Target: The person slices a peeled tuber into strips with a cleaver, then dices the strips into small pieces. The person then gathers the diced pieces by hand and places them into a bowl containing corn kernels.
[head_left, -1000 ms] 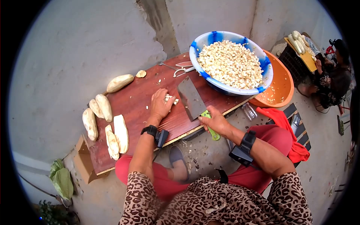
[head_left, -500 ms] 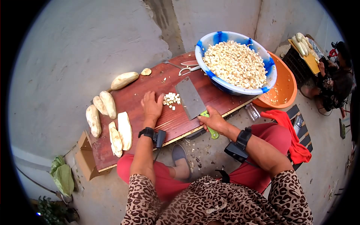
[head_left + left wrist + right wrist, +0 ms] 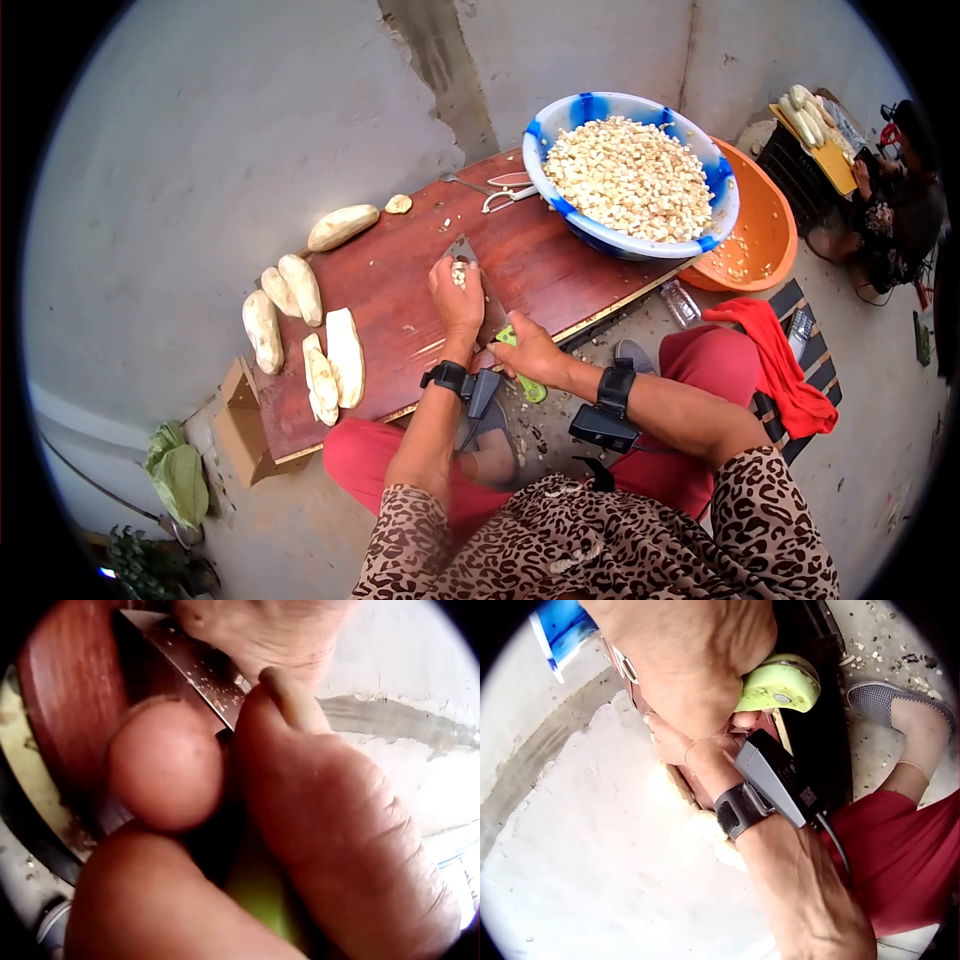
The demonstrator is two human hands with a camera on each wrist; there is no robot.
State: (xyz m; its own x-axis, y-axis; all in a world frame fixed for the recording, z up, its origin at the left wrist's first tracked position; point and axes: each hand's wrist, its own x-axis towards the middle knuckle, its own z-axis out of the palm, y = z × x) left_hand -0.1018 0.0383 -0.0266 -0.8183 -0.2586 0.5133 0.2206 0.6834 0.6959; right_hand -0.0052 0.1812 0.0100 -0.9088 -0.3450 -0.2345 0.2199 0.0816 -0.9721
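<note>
My right hand (image 3: 532, 352) grips the green handle (image 3: 533, 388) of a cleaver, fingers wrapped round it in the left wrist view. Its blade (image 3: 492, 305) slants across the near part of the red-brown table, with small pale bits stuck on it (image 3: 206, 671). My left hand (image 3: 458, 310) curls round a small heap of white eggplant cubes (image 3: 459, 272) against the blade's left side. Part of the blade is hidden behind that hand. To the left lie several whole peeled eggplants (image 3: 262, 332) and two cut lengths (image 3: 345, 357).
A blue and white basin (image 3: 728, 180) full of diced eggplant stands at the table's right end, beside an orange basin (image 3: 768, 225). A peeler (image 3: 508, 197) lies near it. A red cloth (image 3: 770, 345) hangs over a slatted seat. Another person (image 3: 890, 220) sits at far right.
My left hand has moved right from beside the loose cubes and now gathers them. The cleaver has come left and nearer to me, its blade meeting the left hand.
</note>
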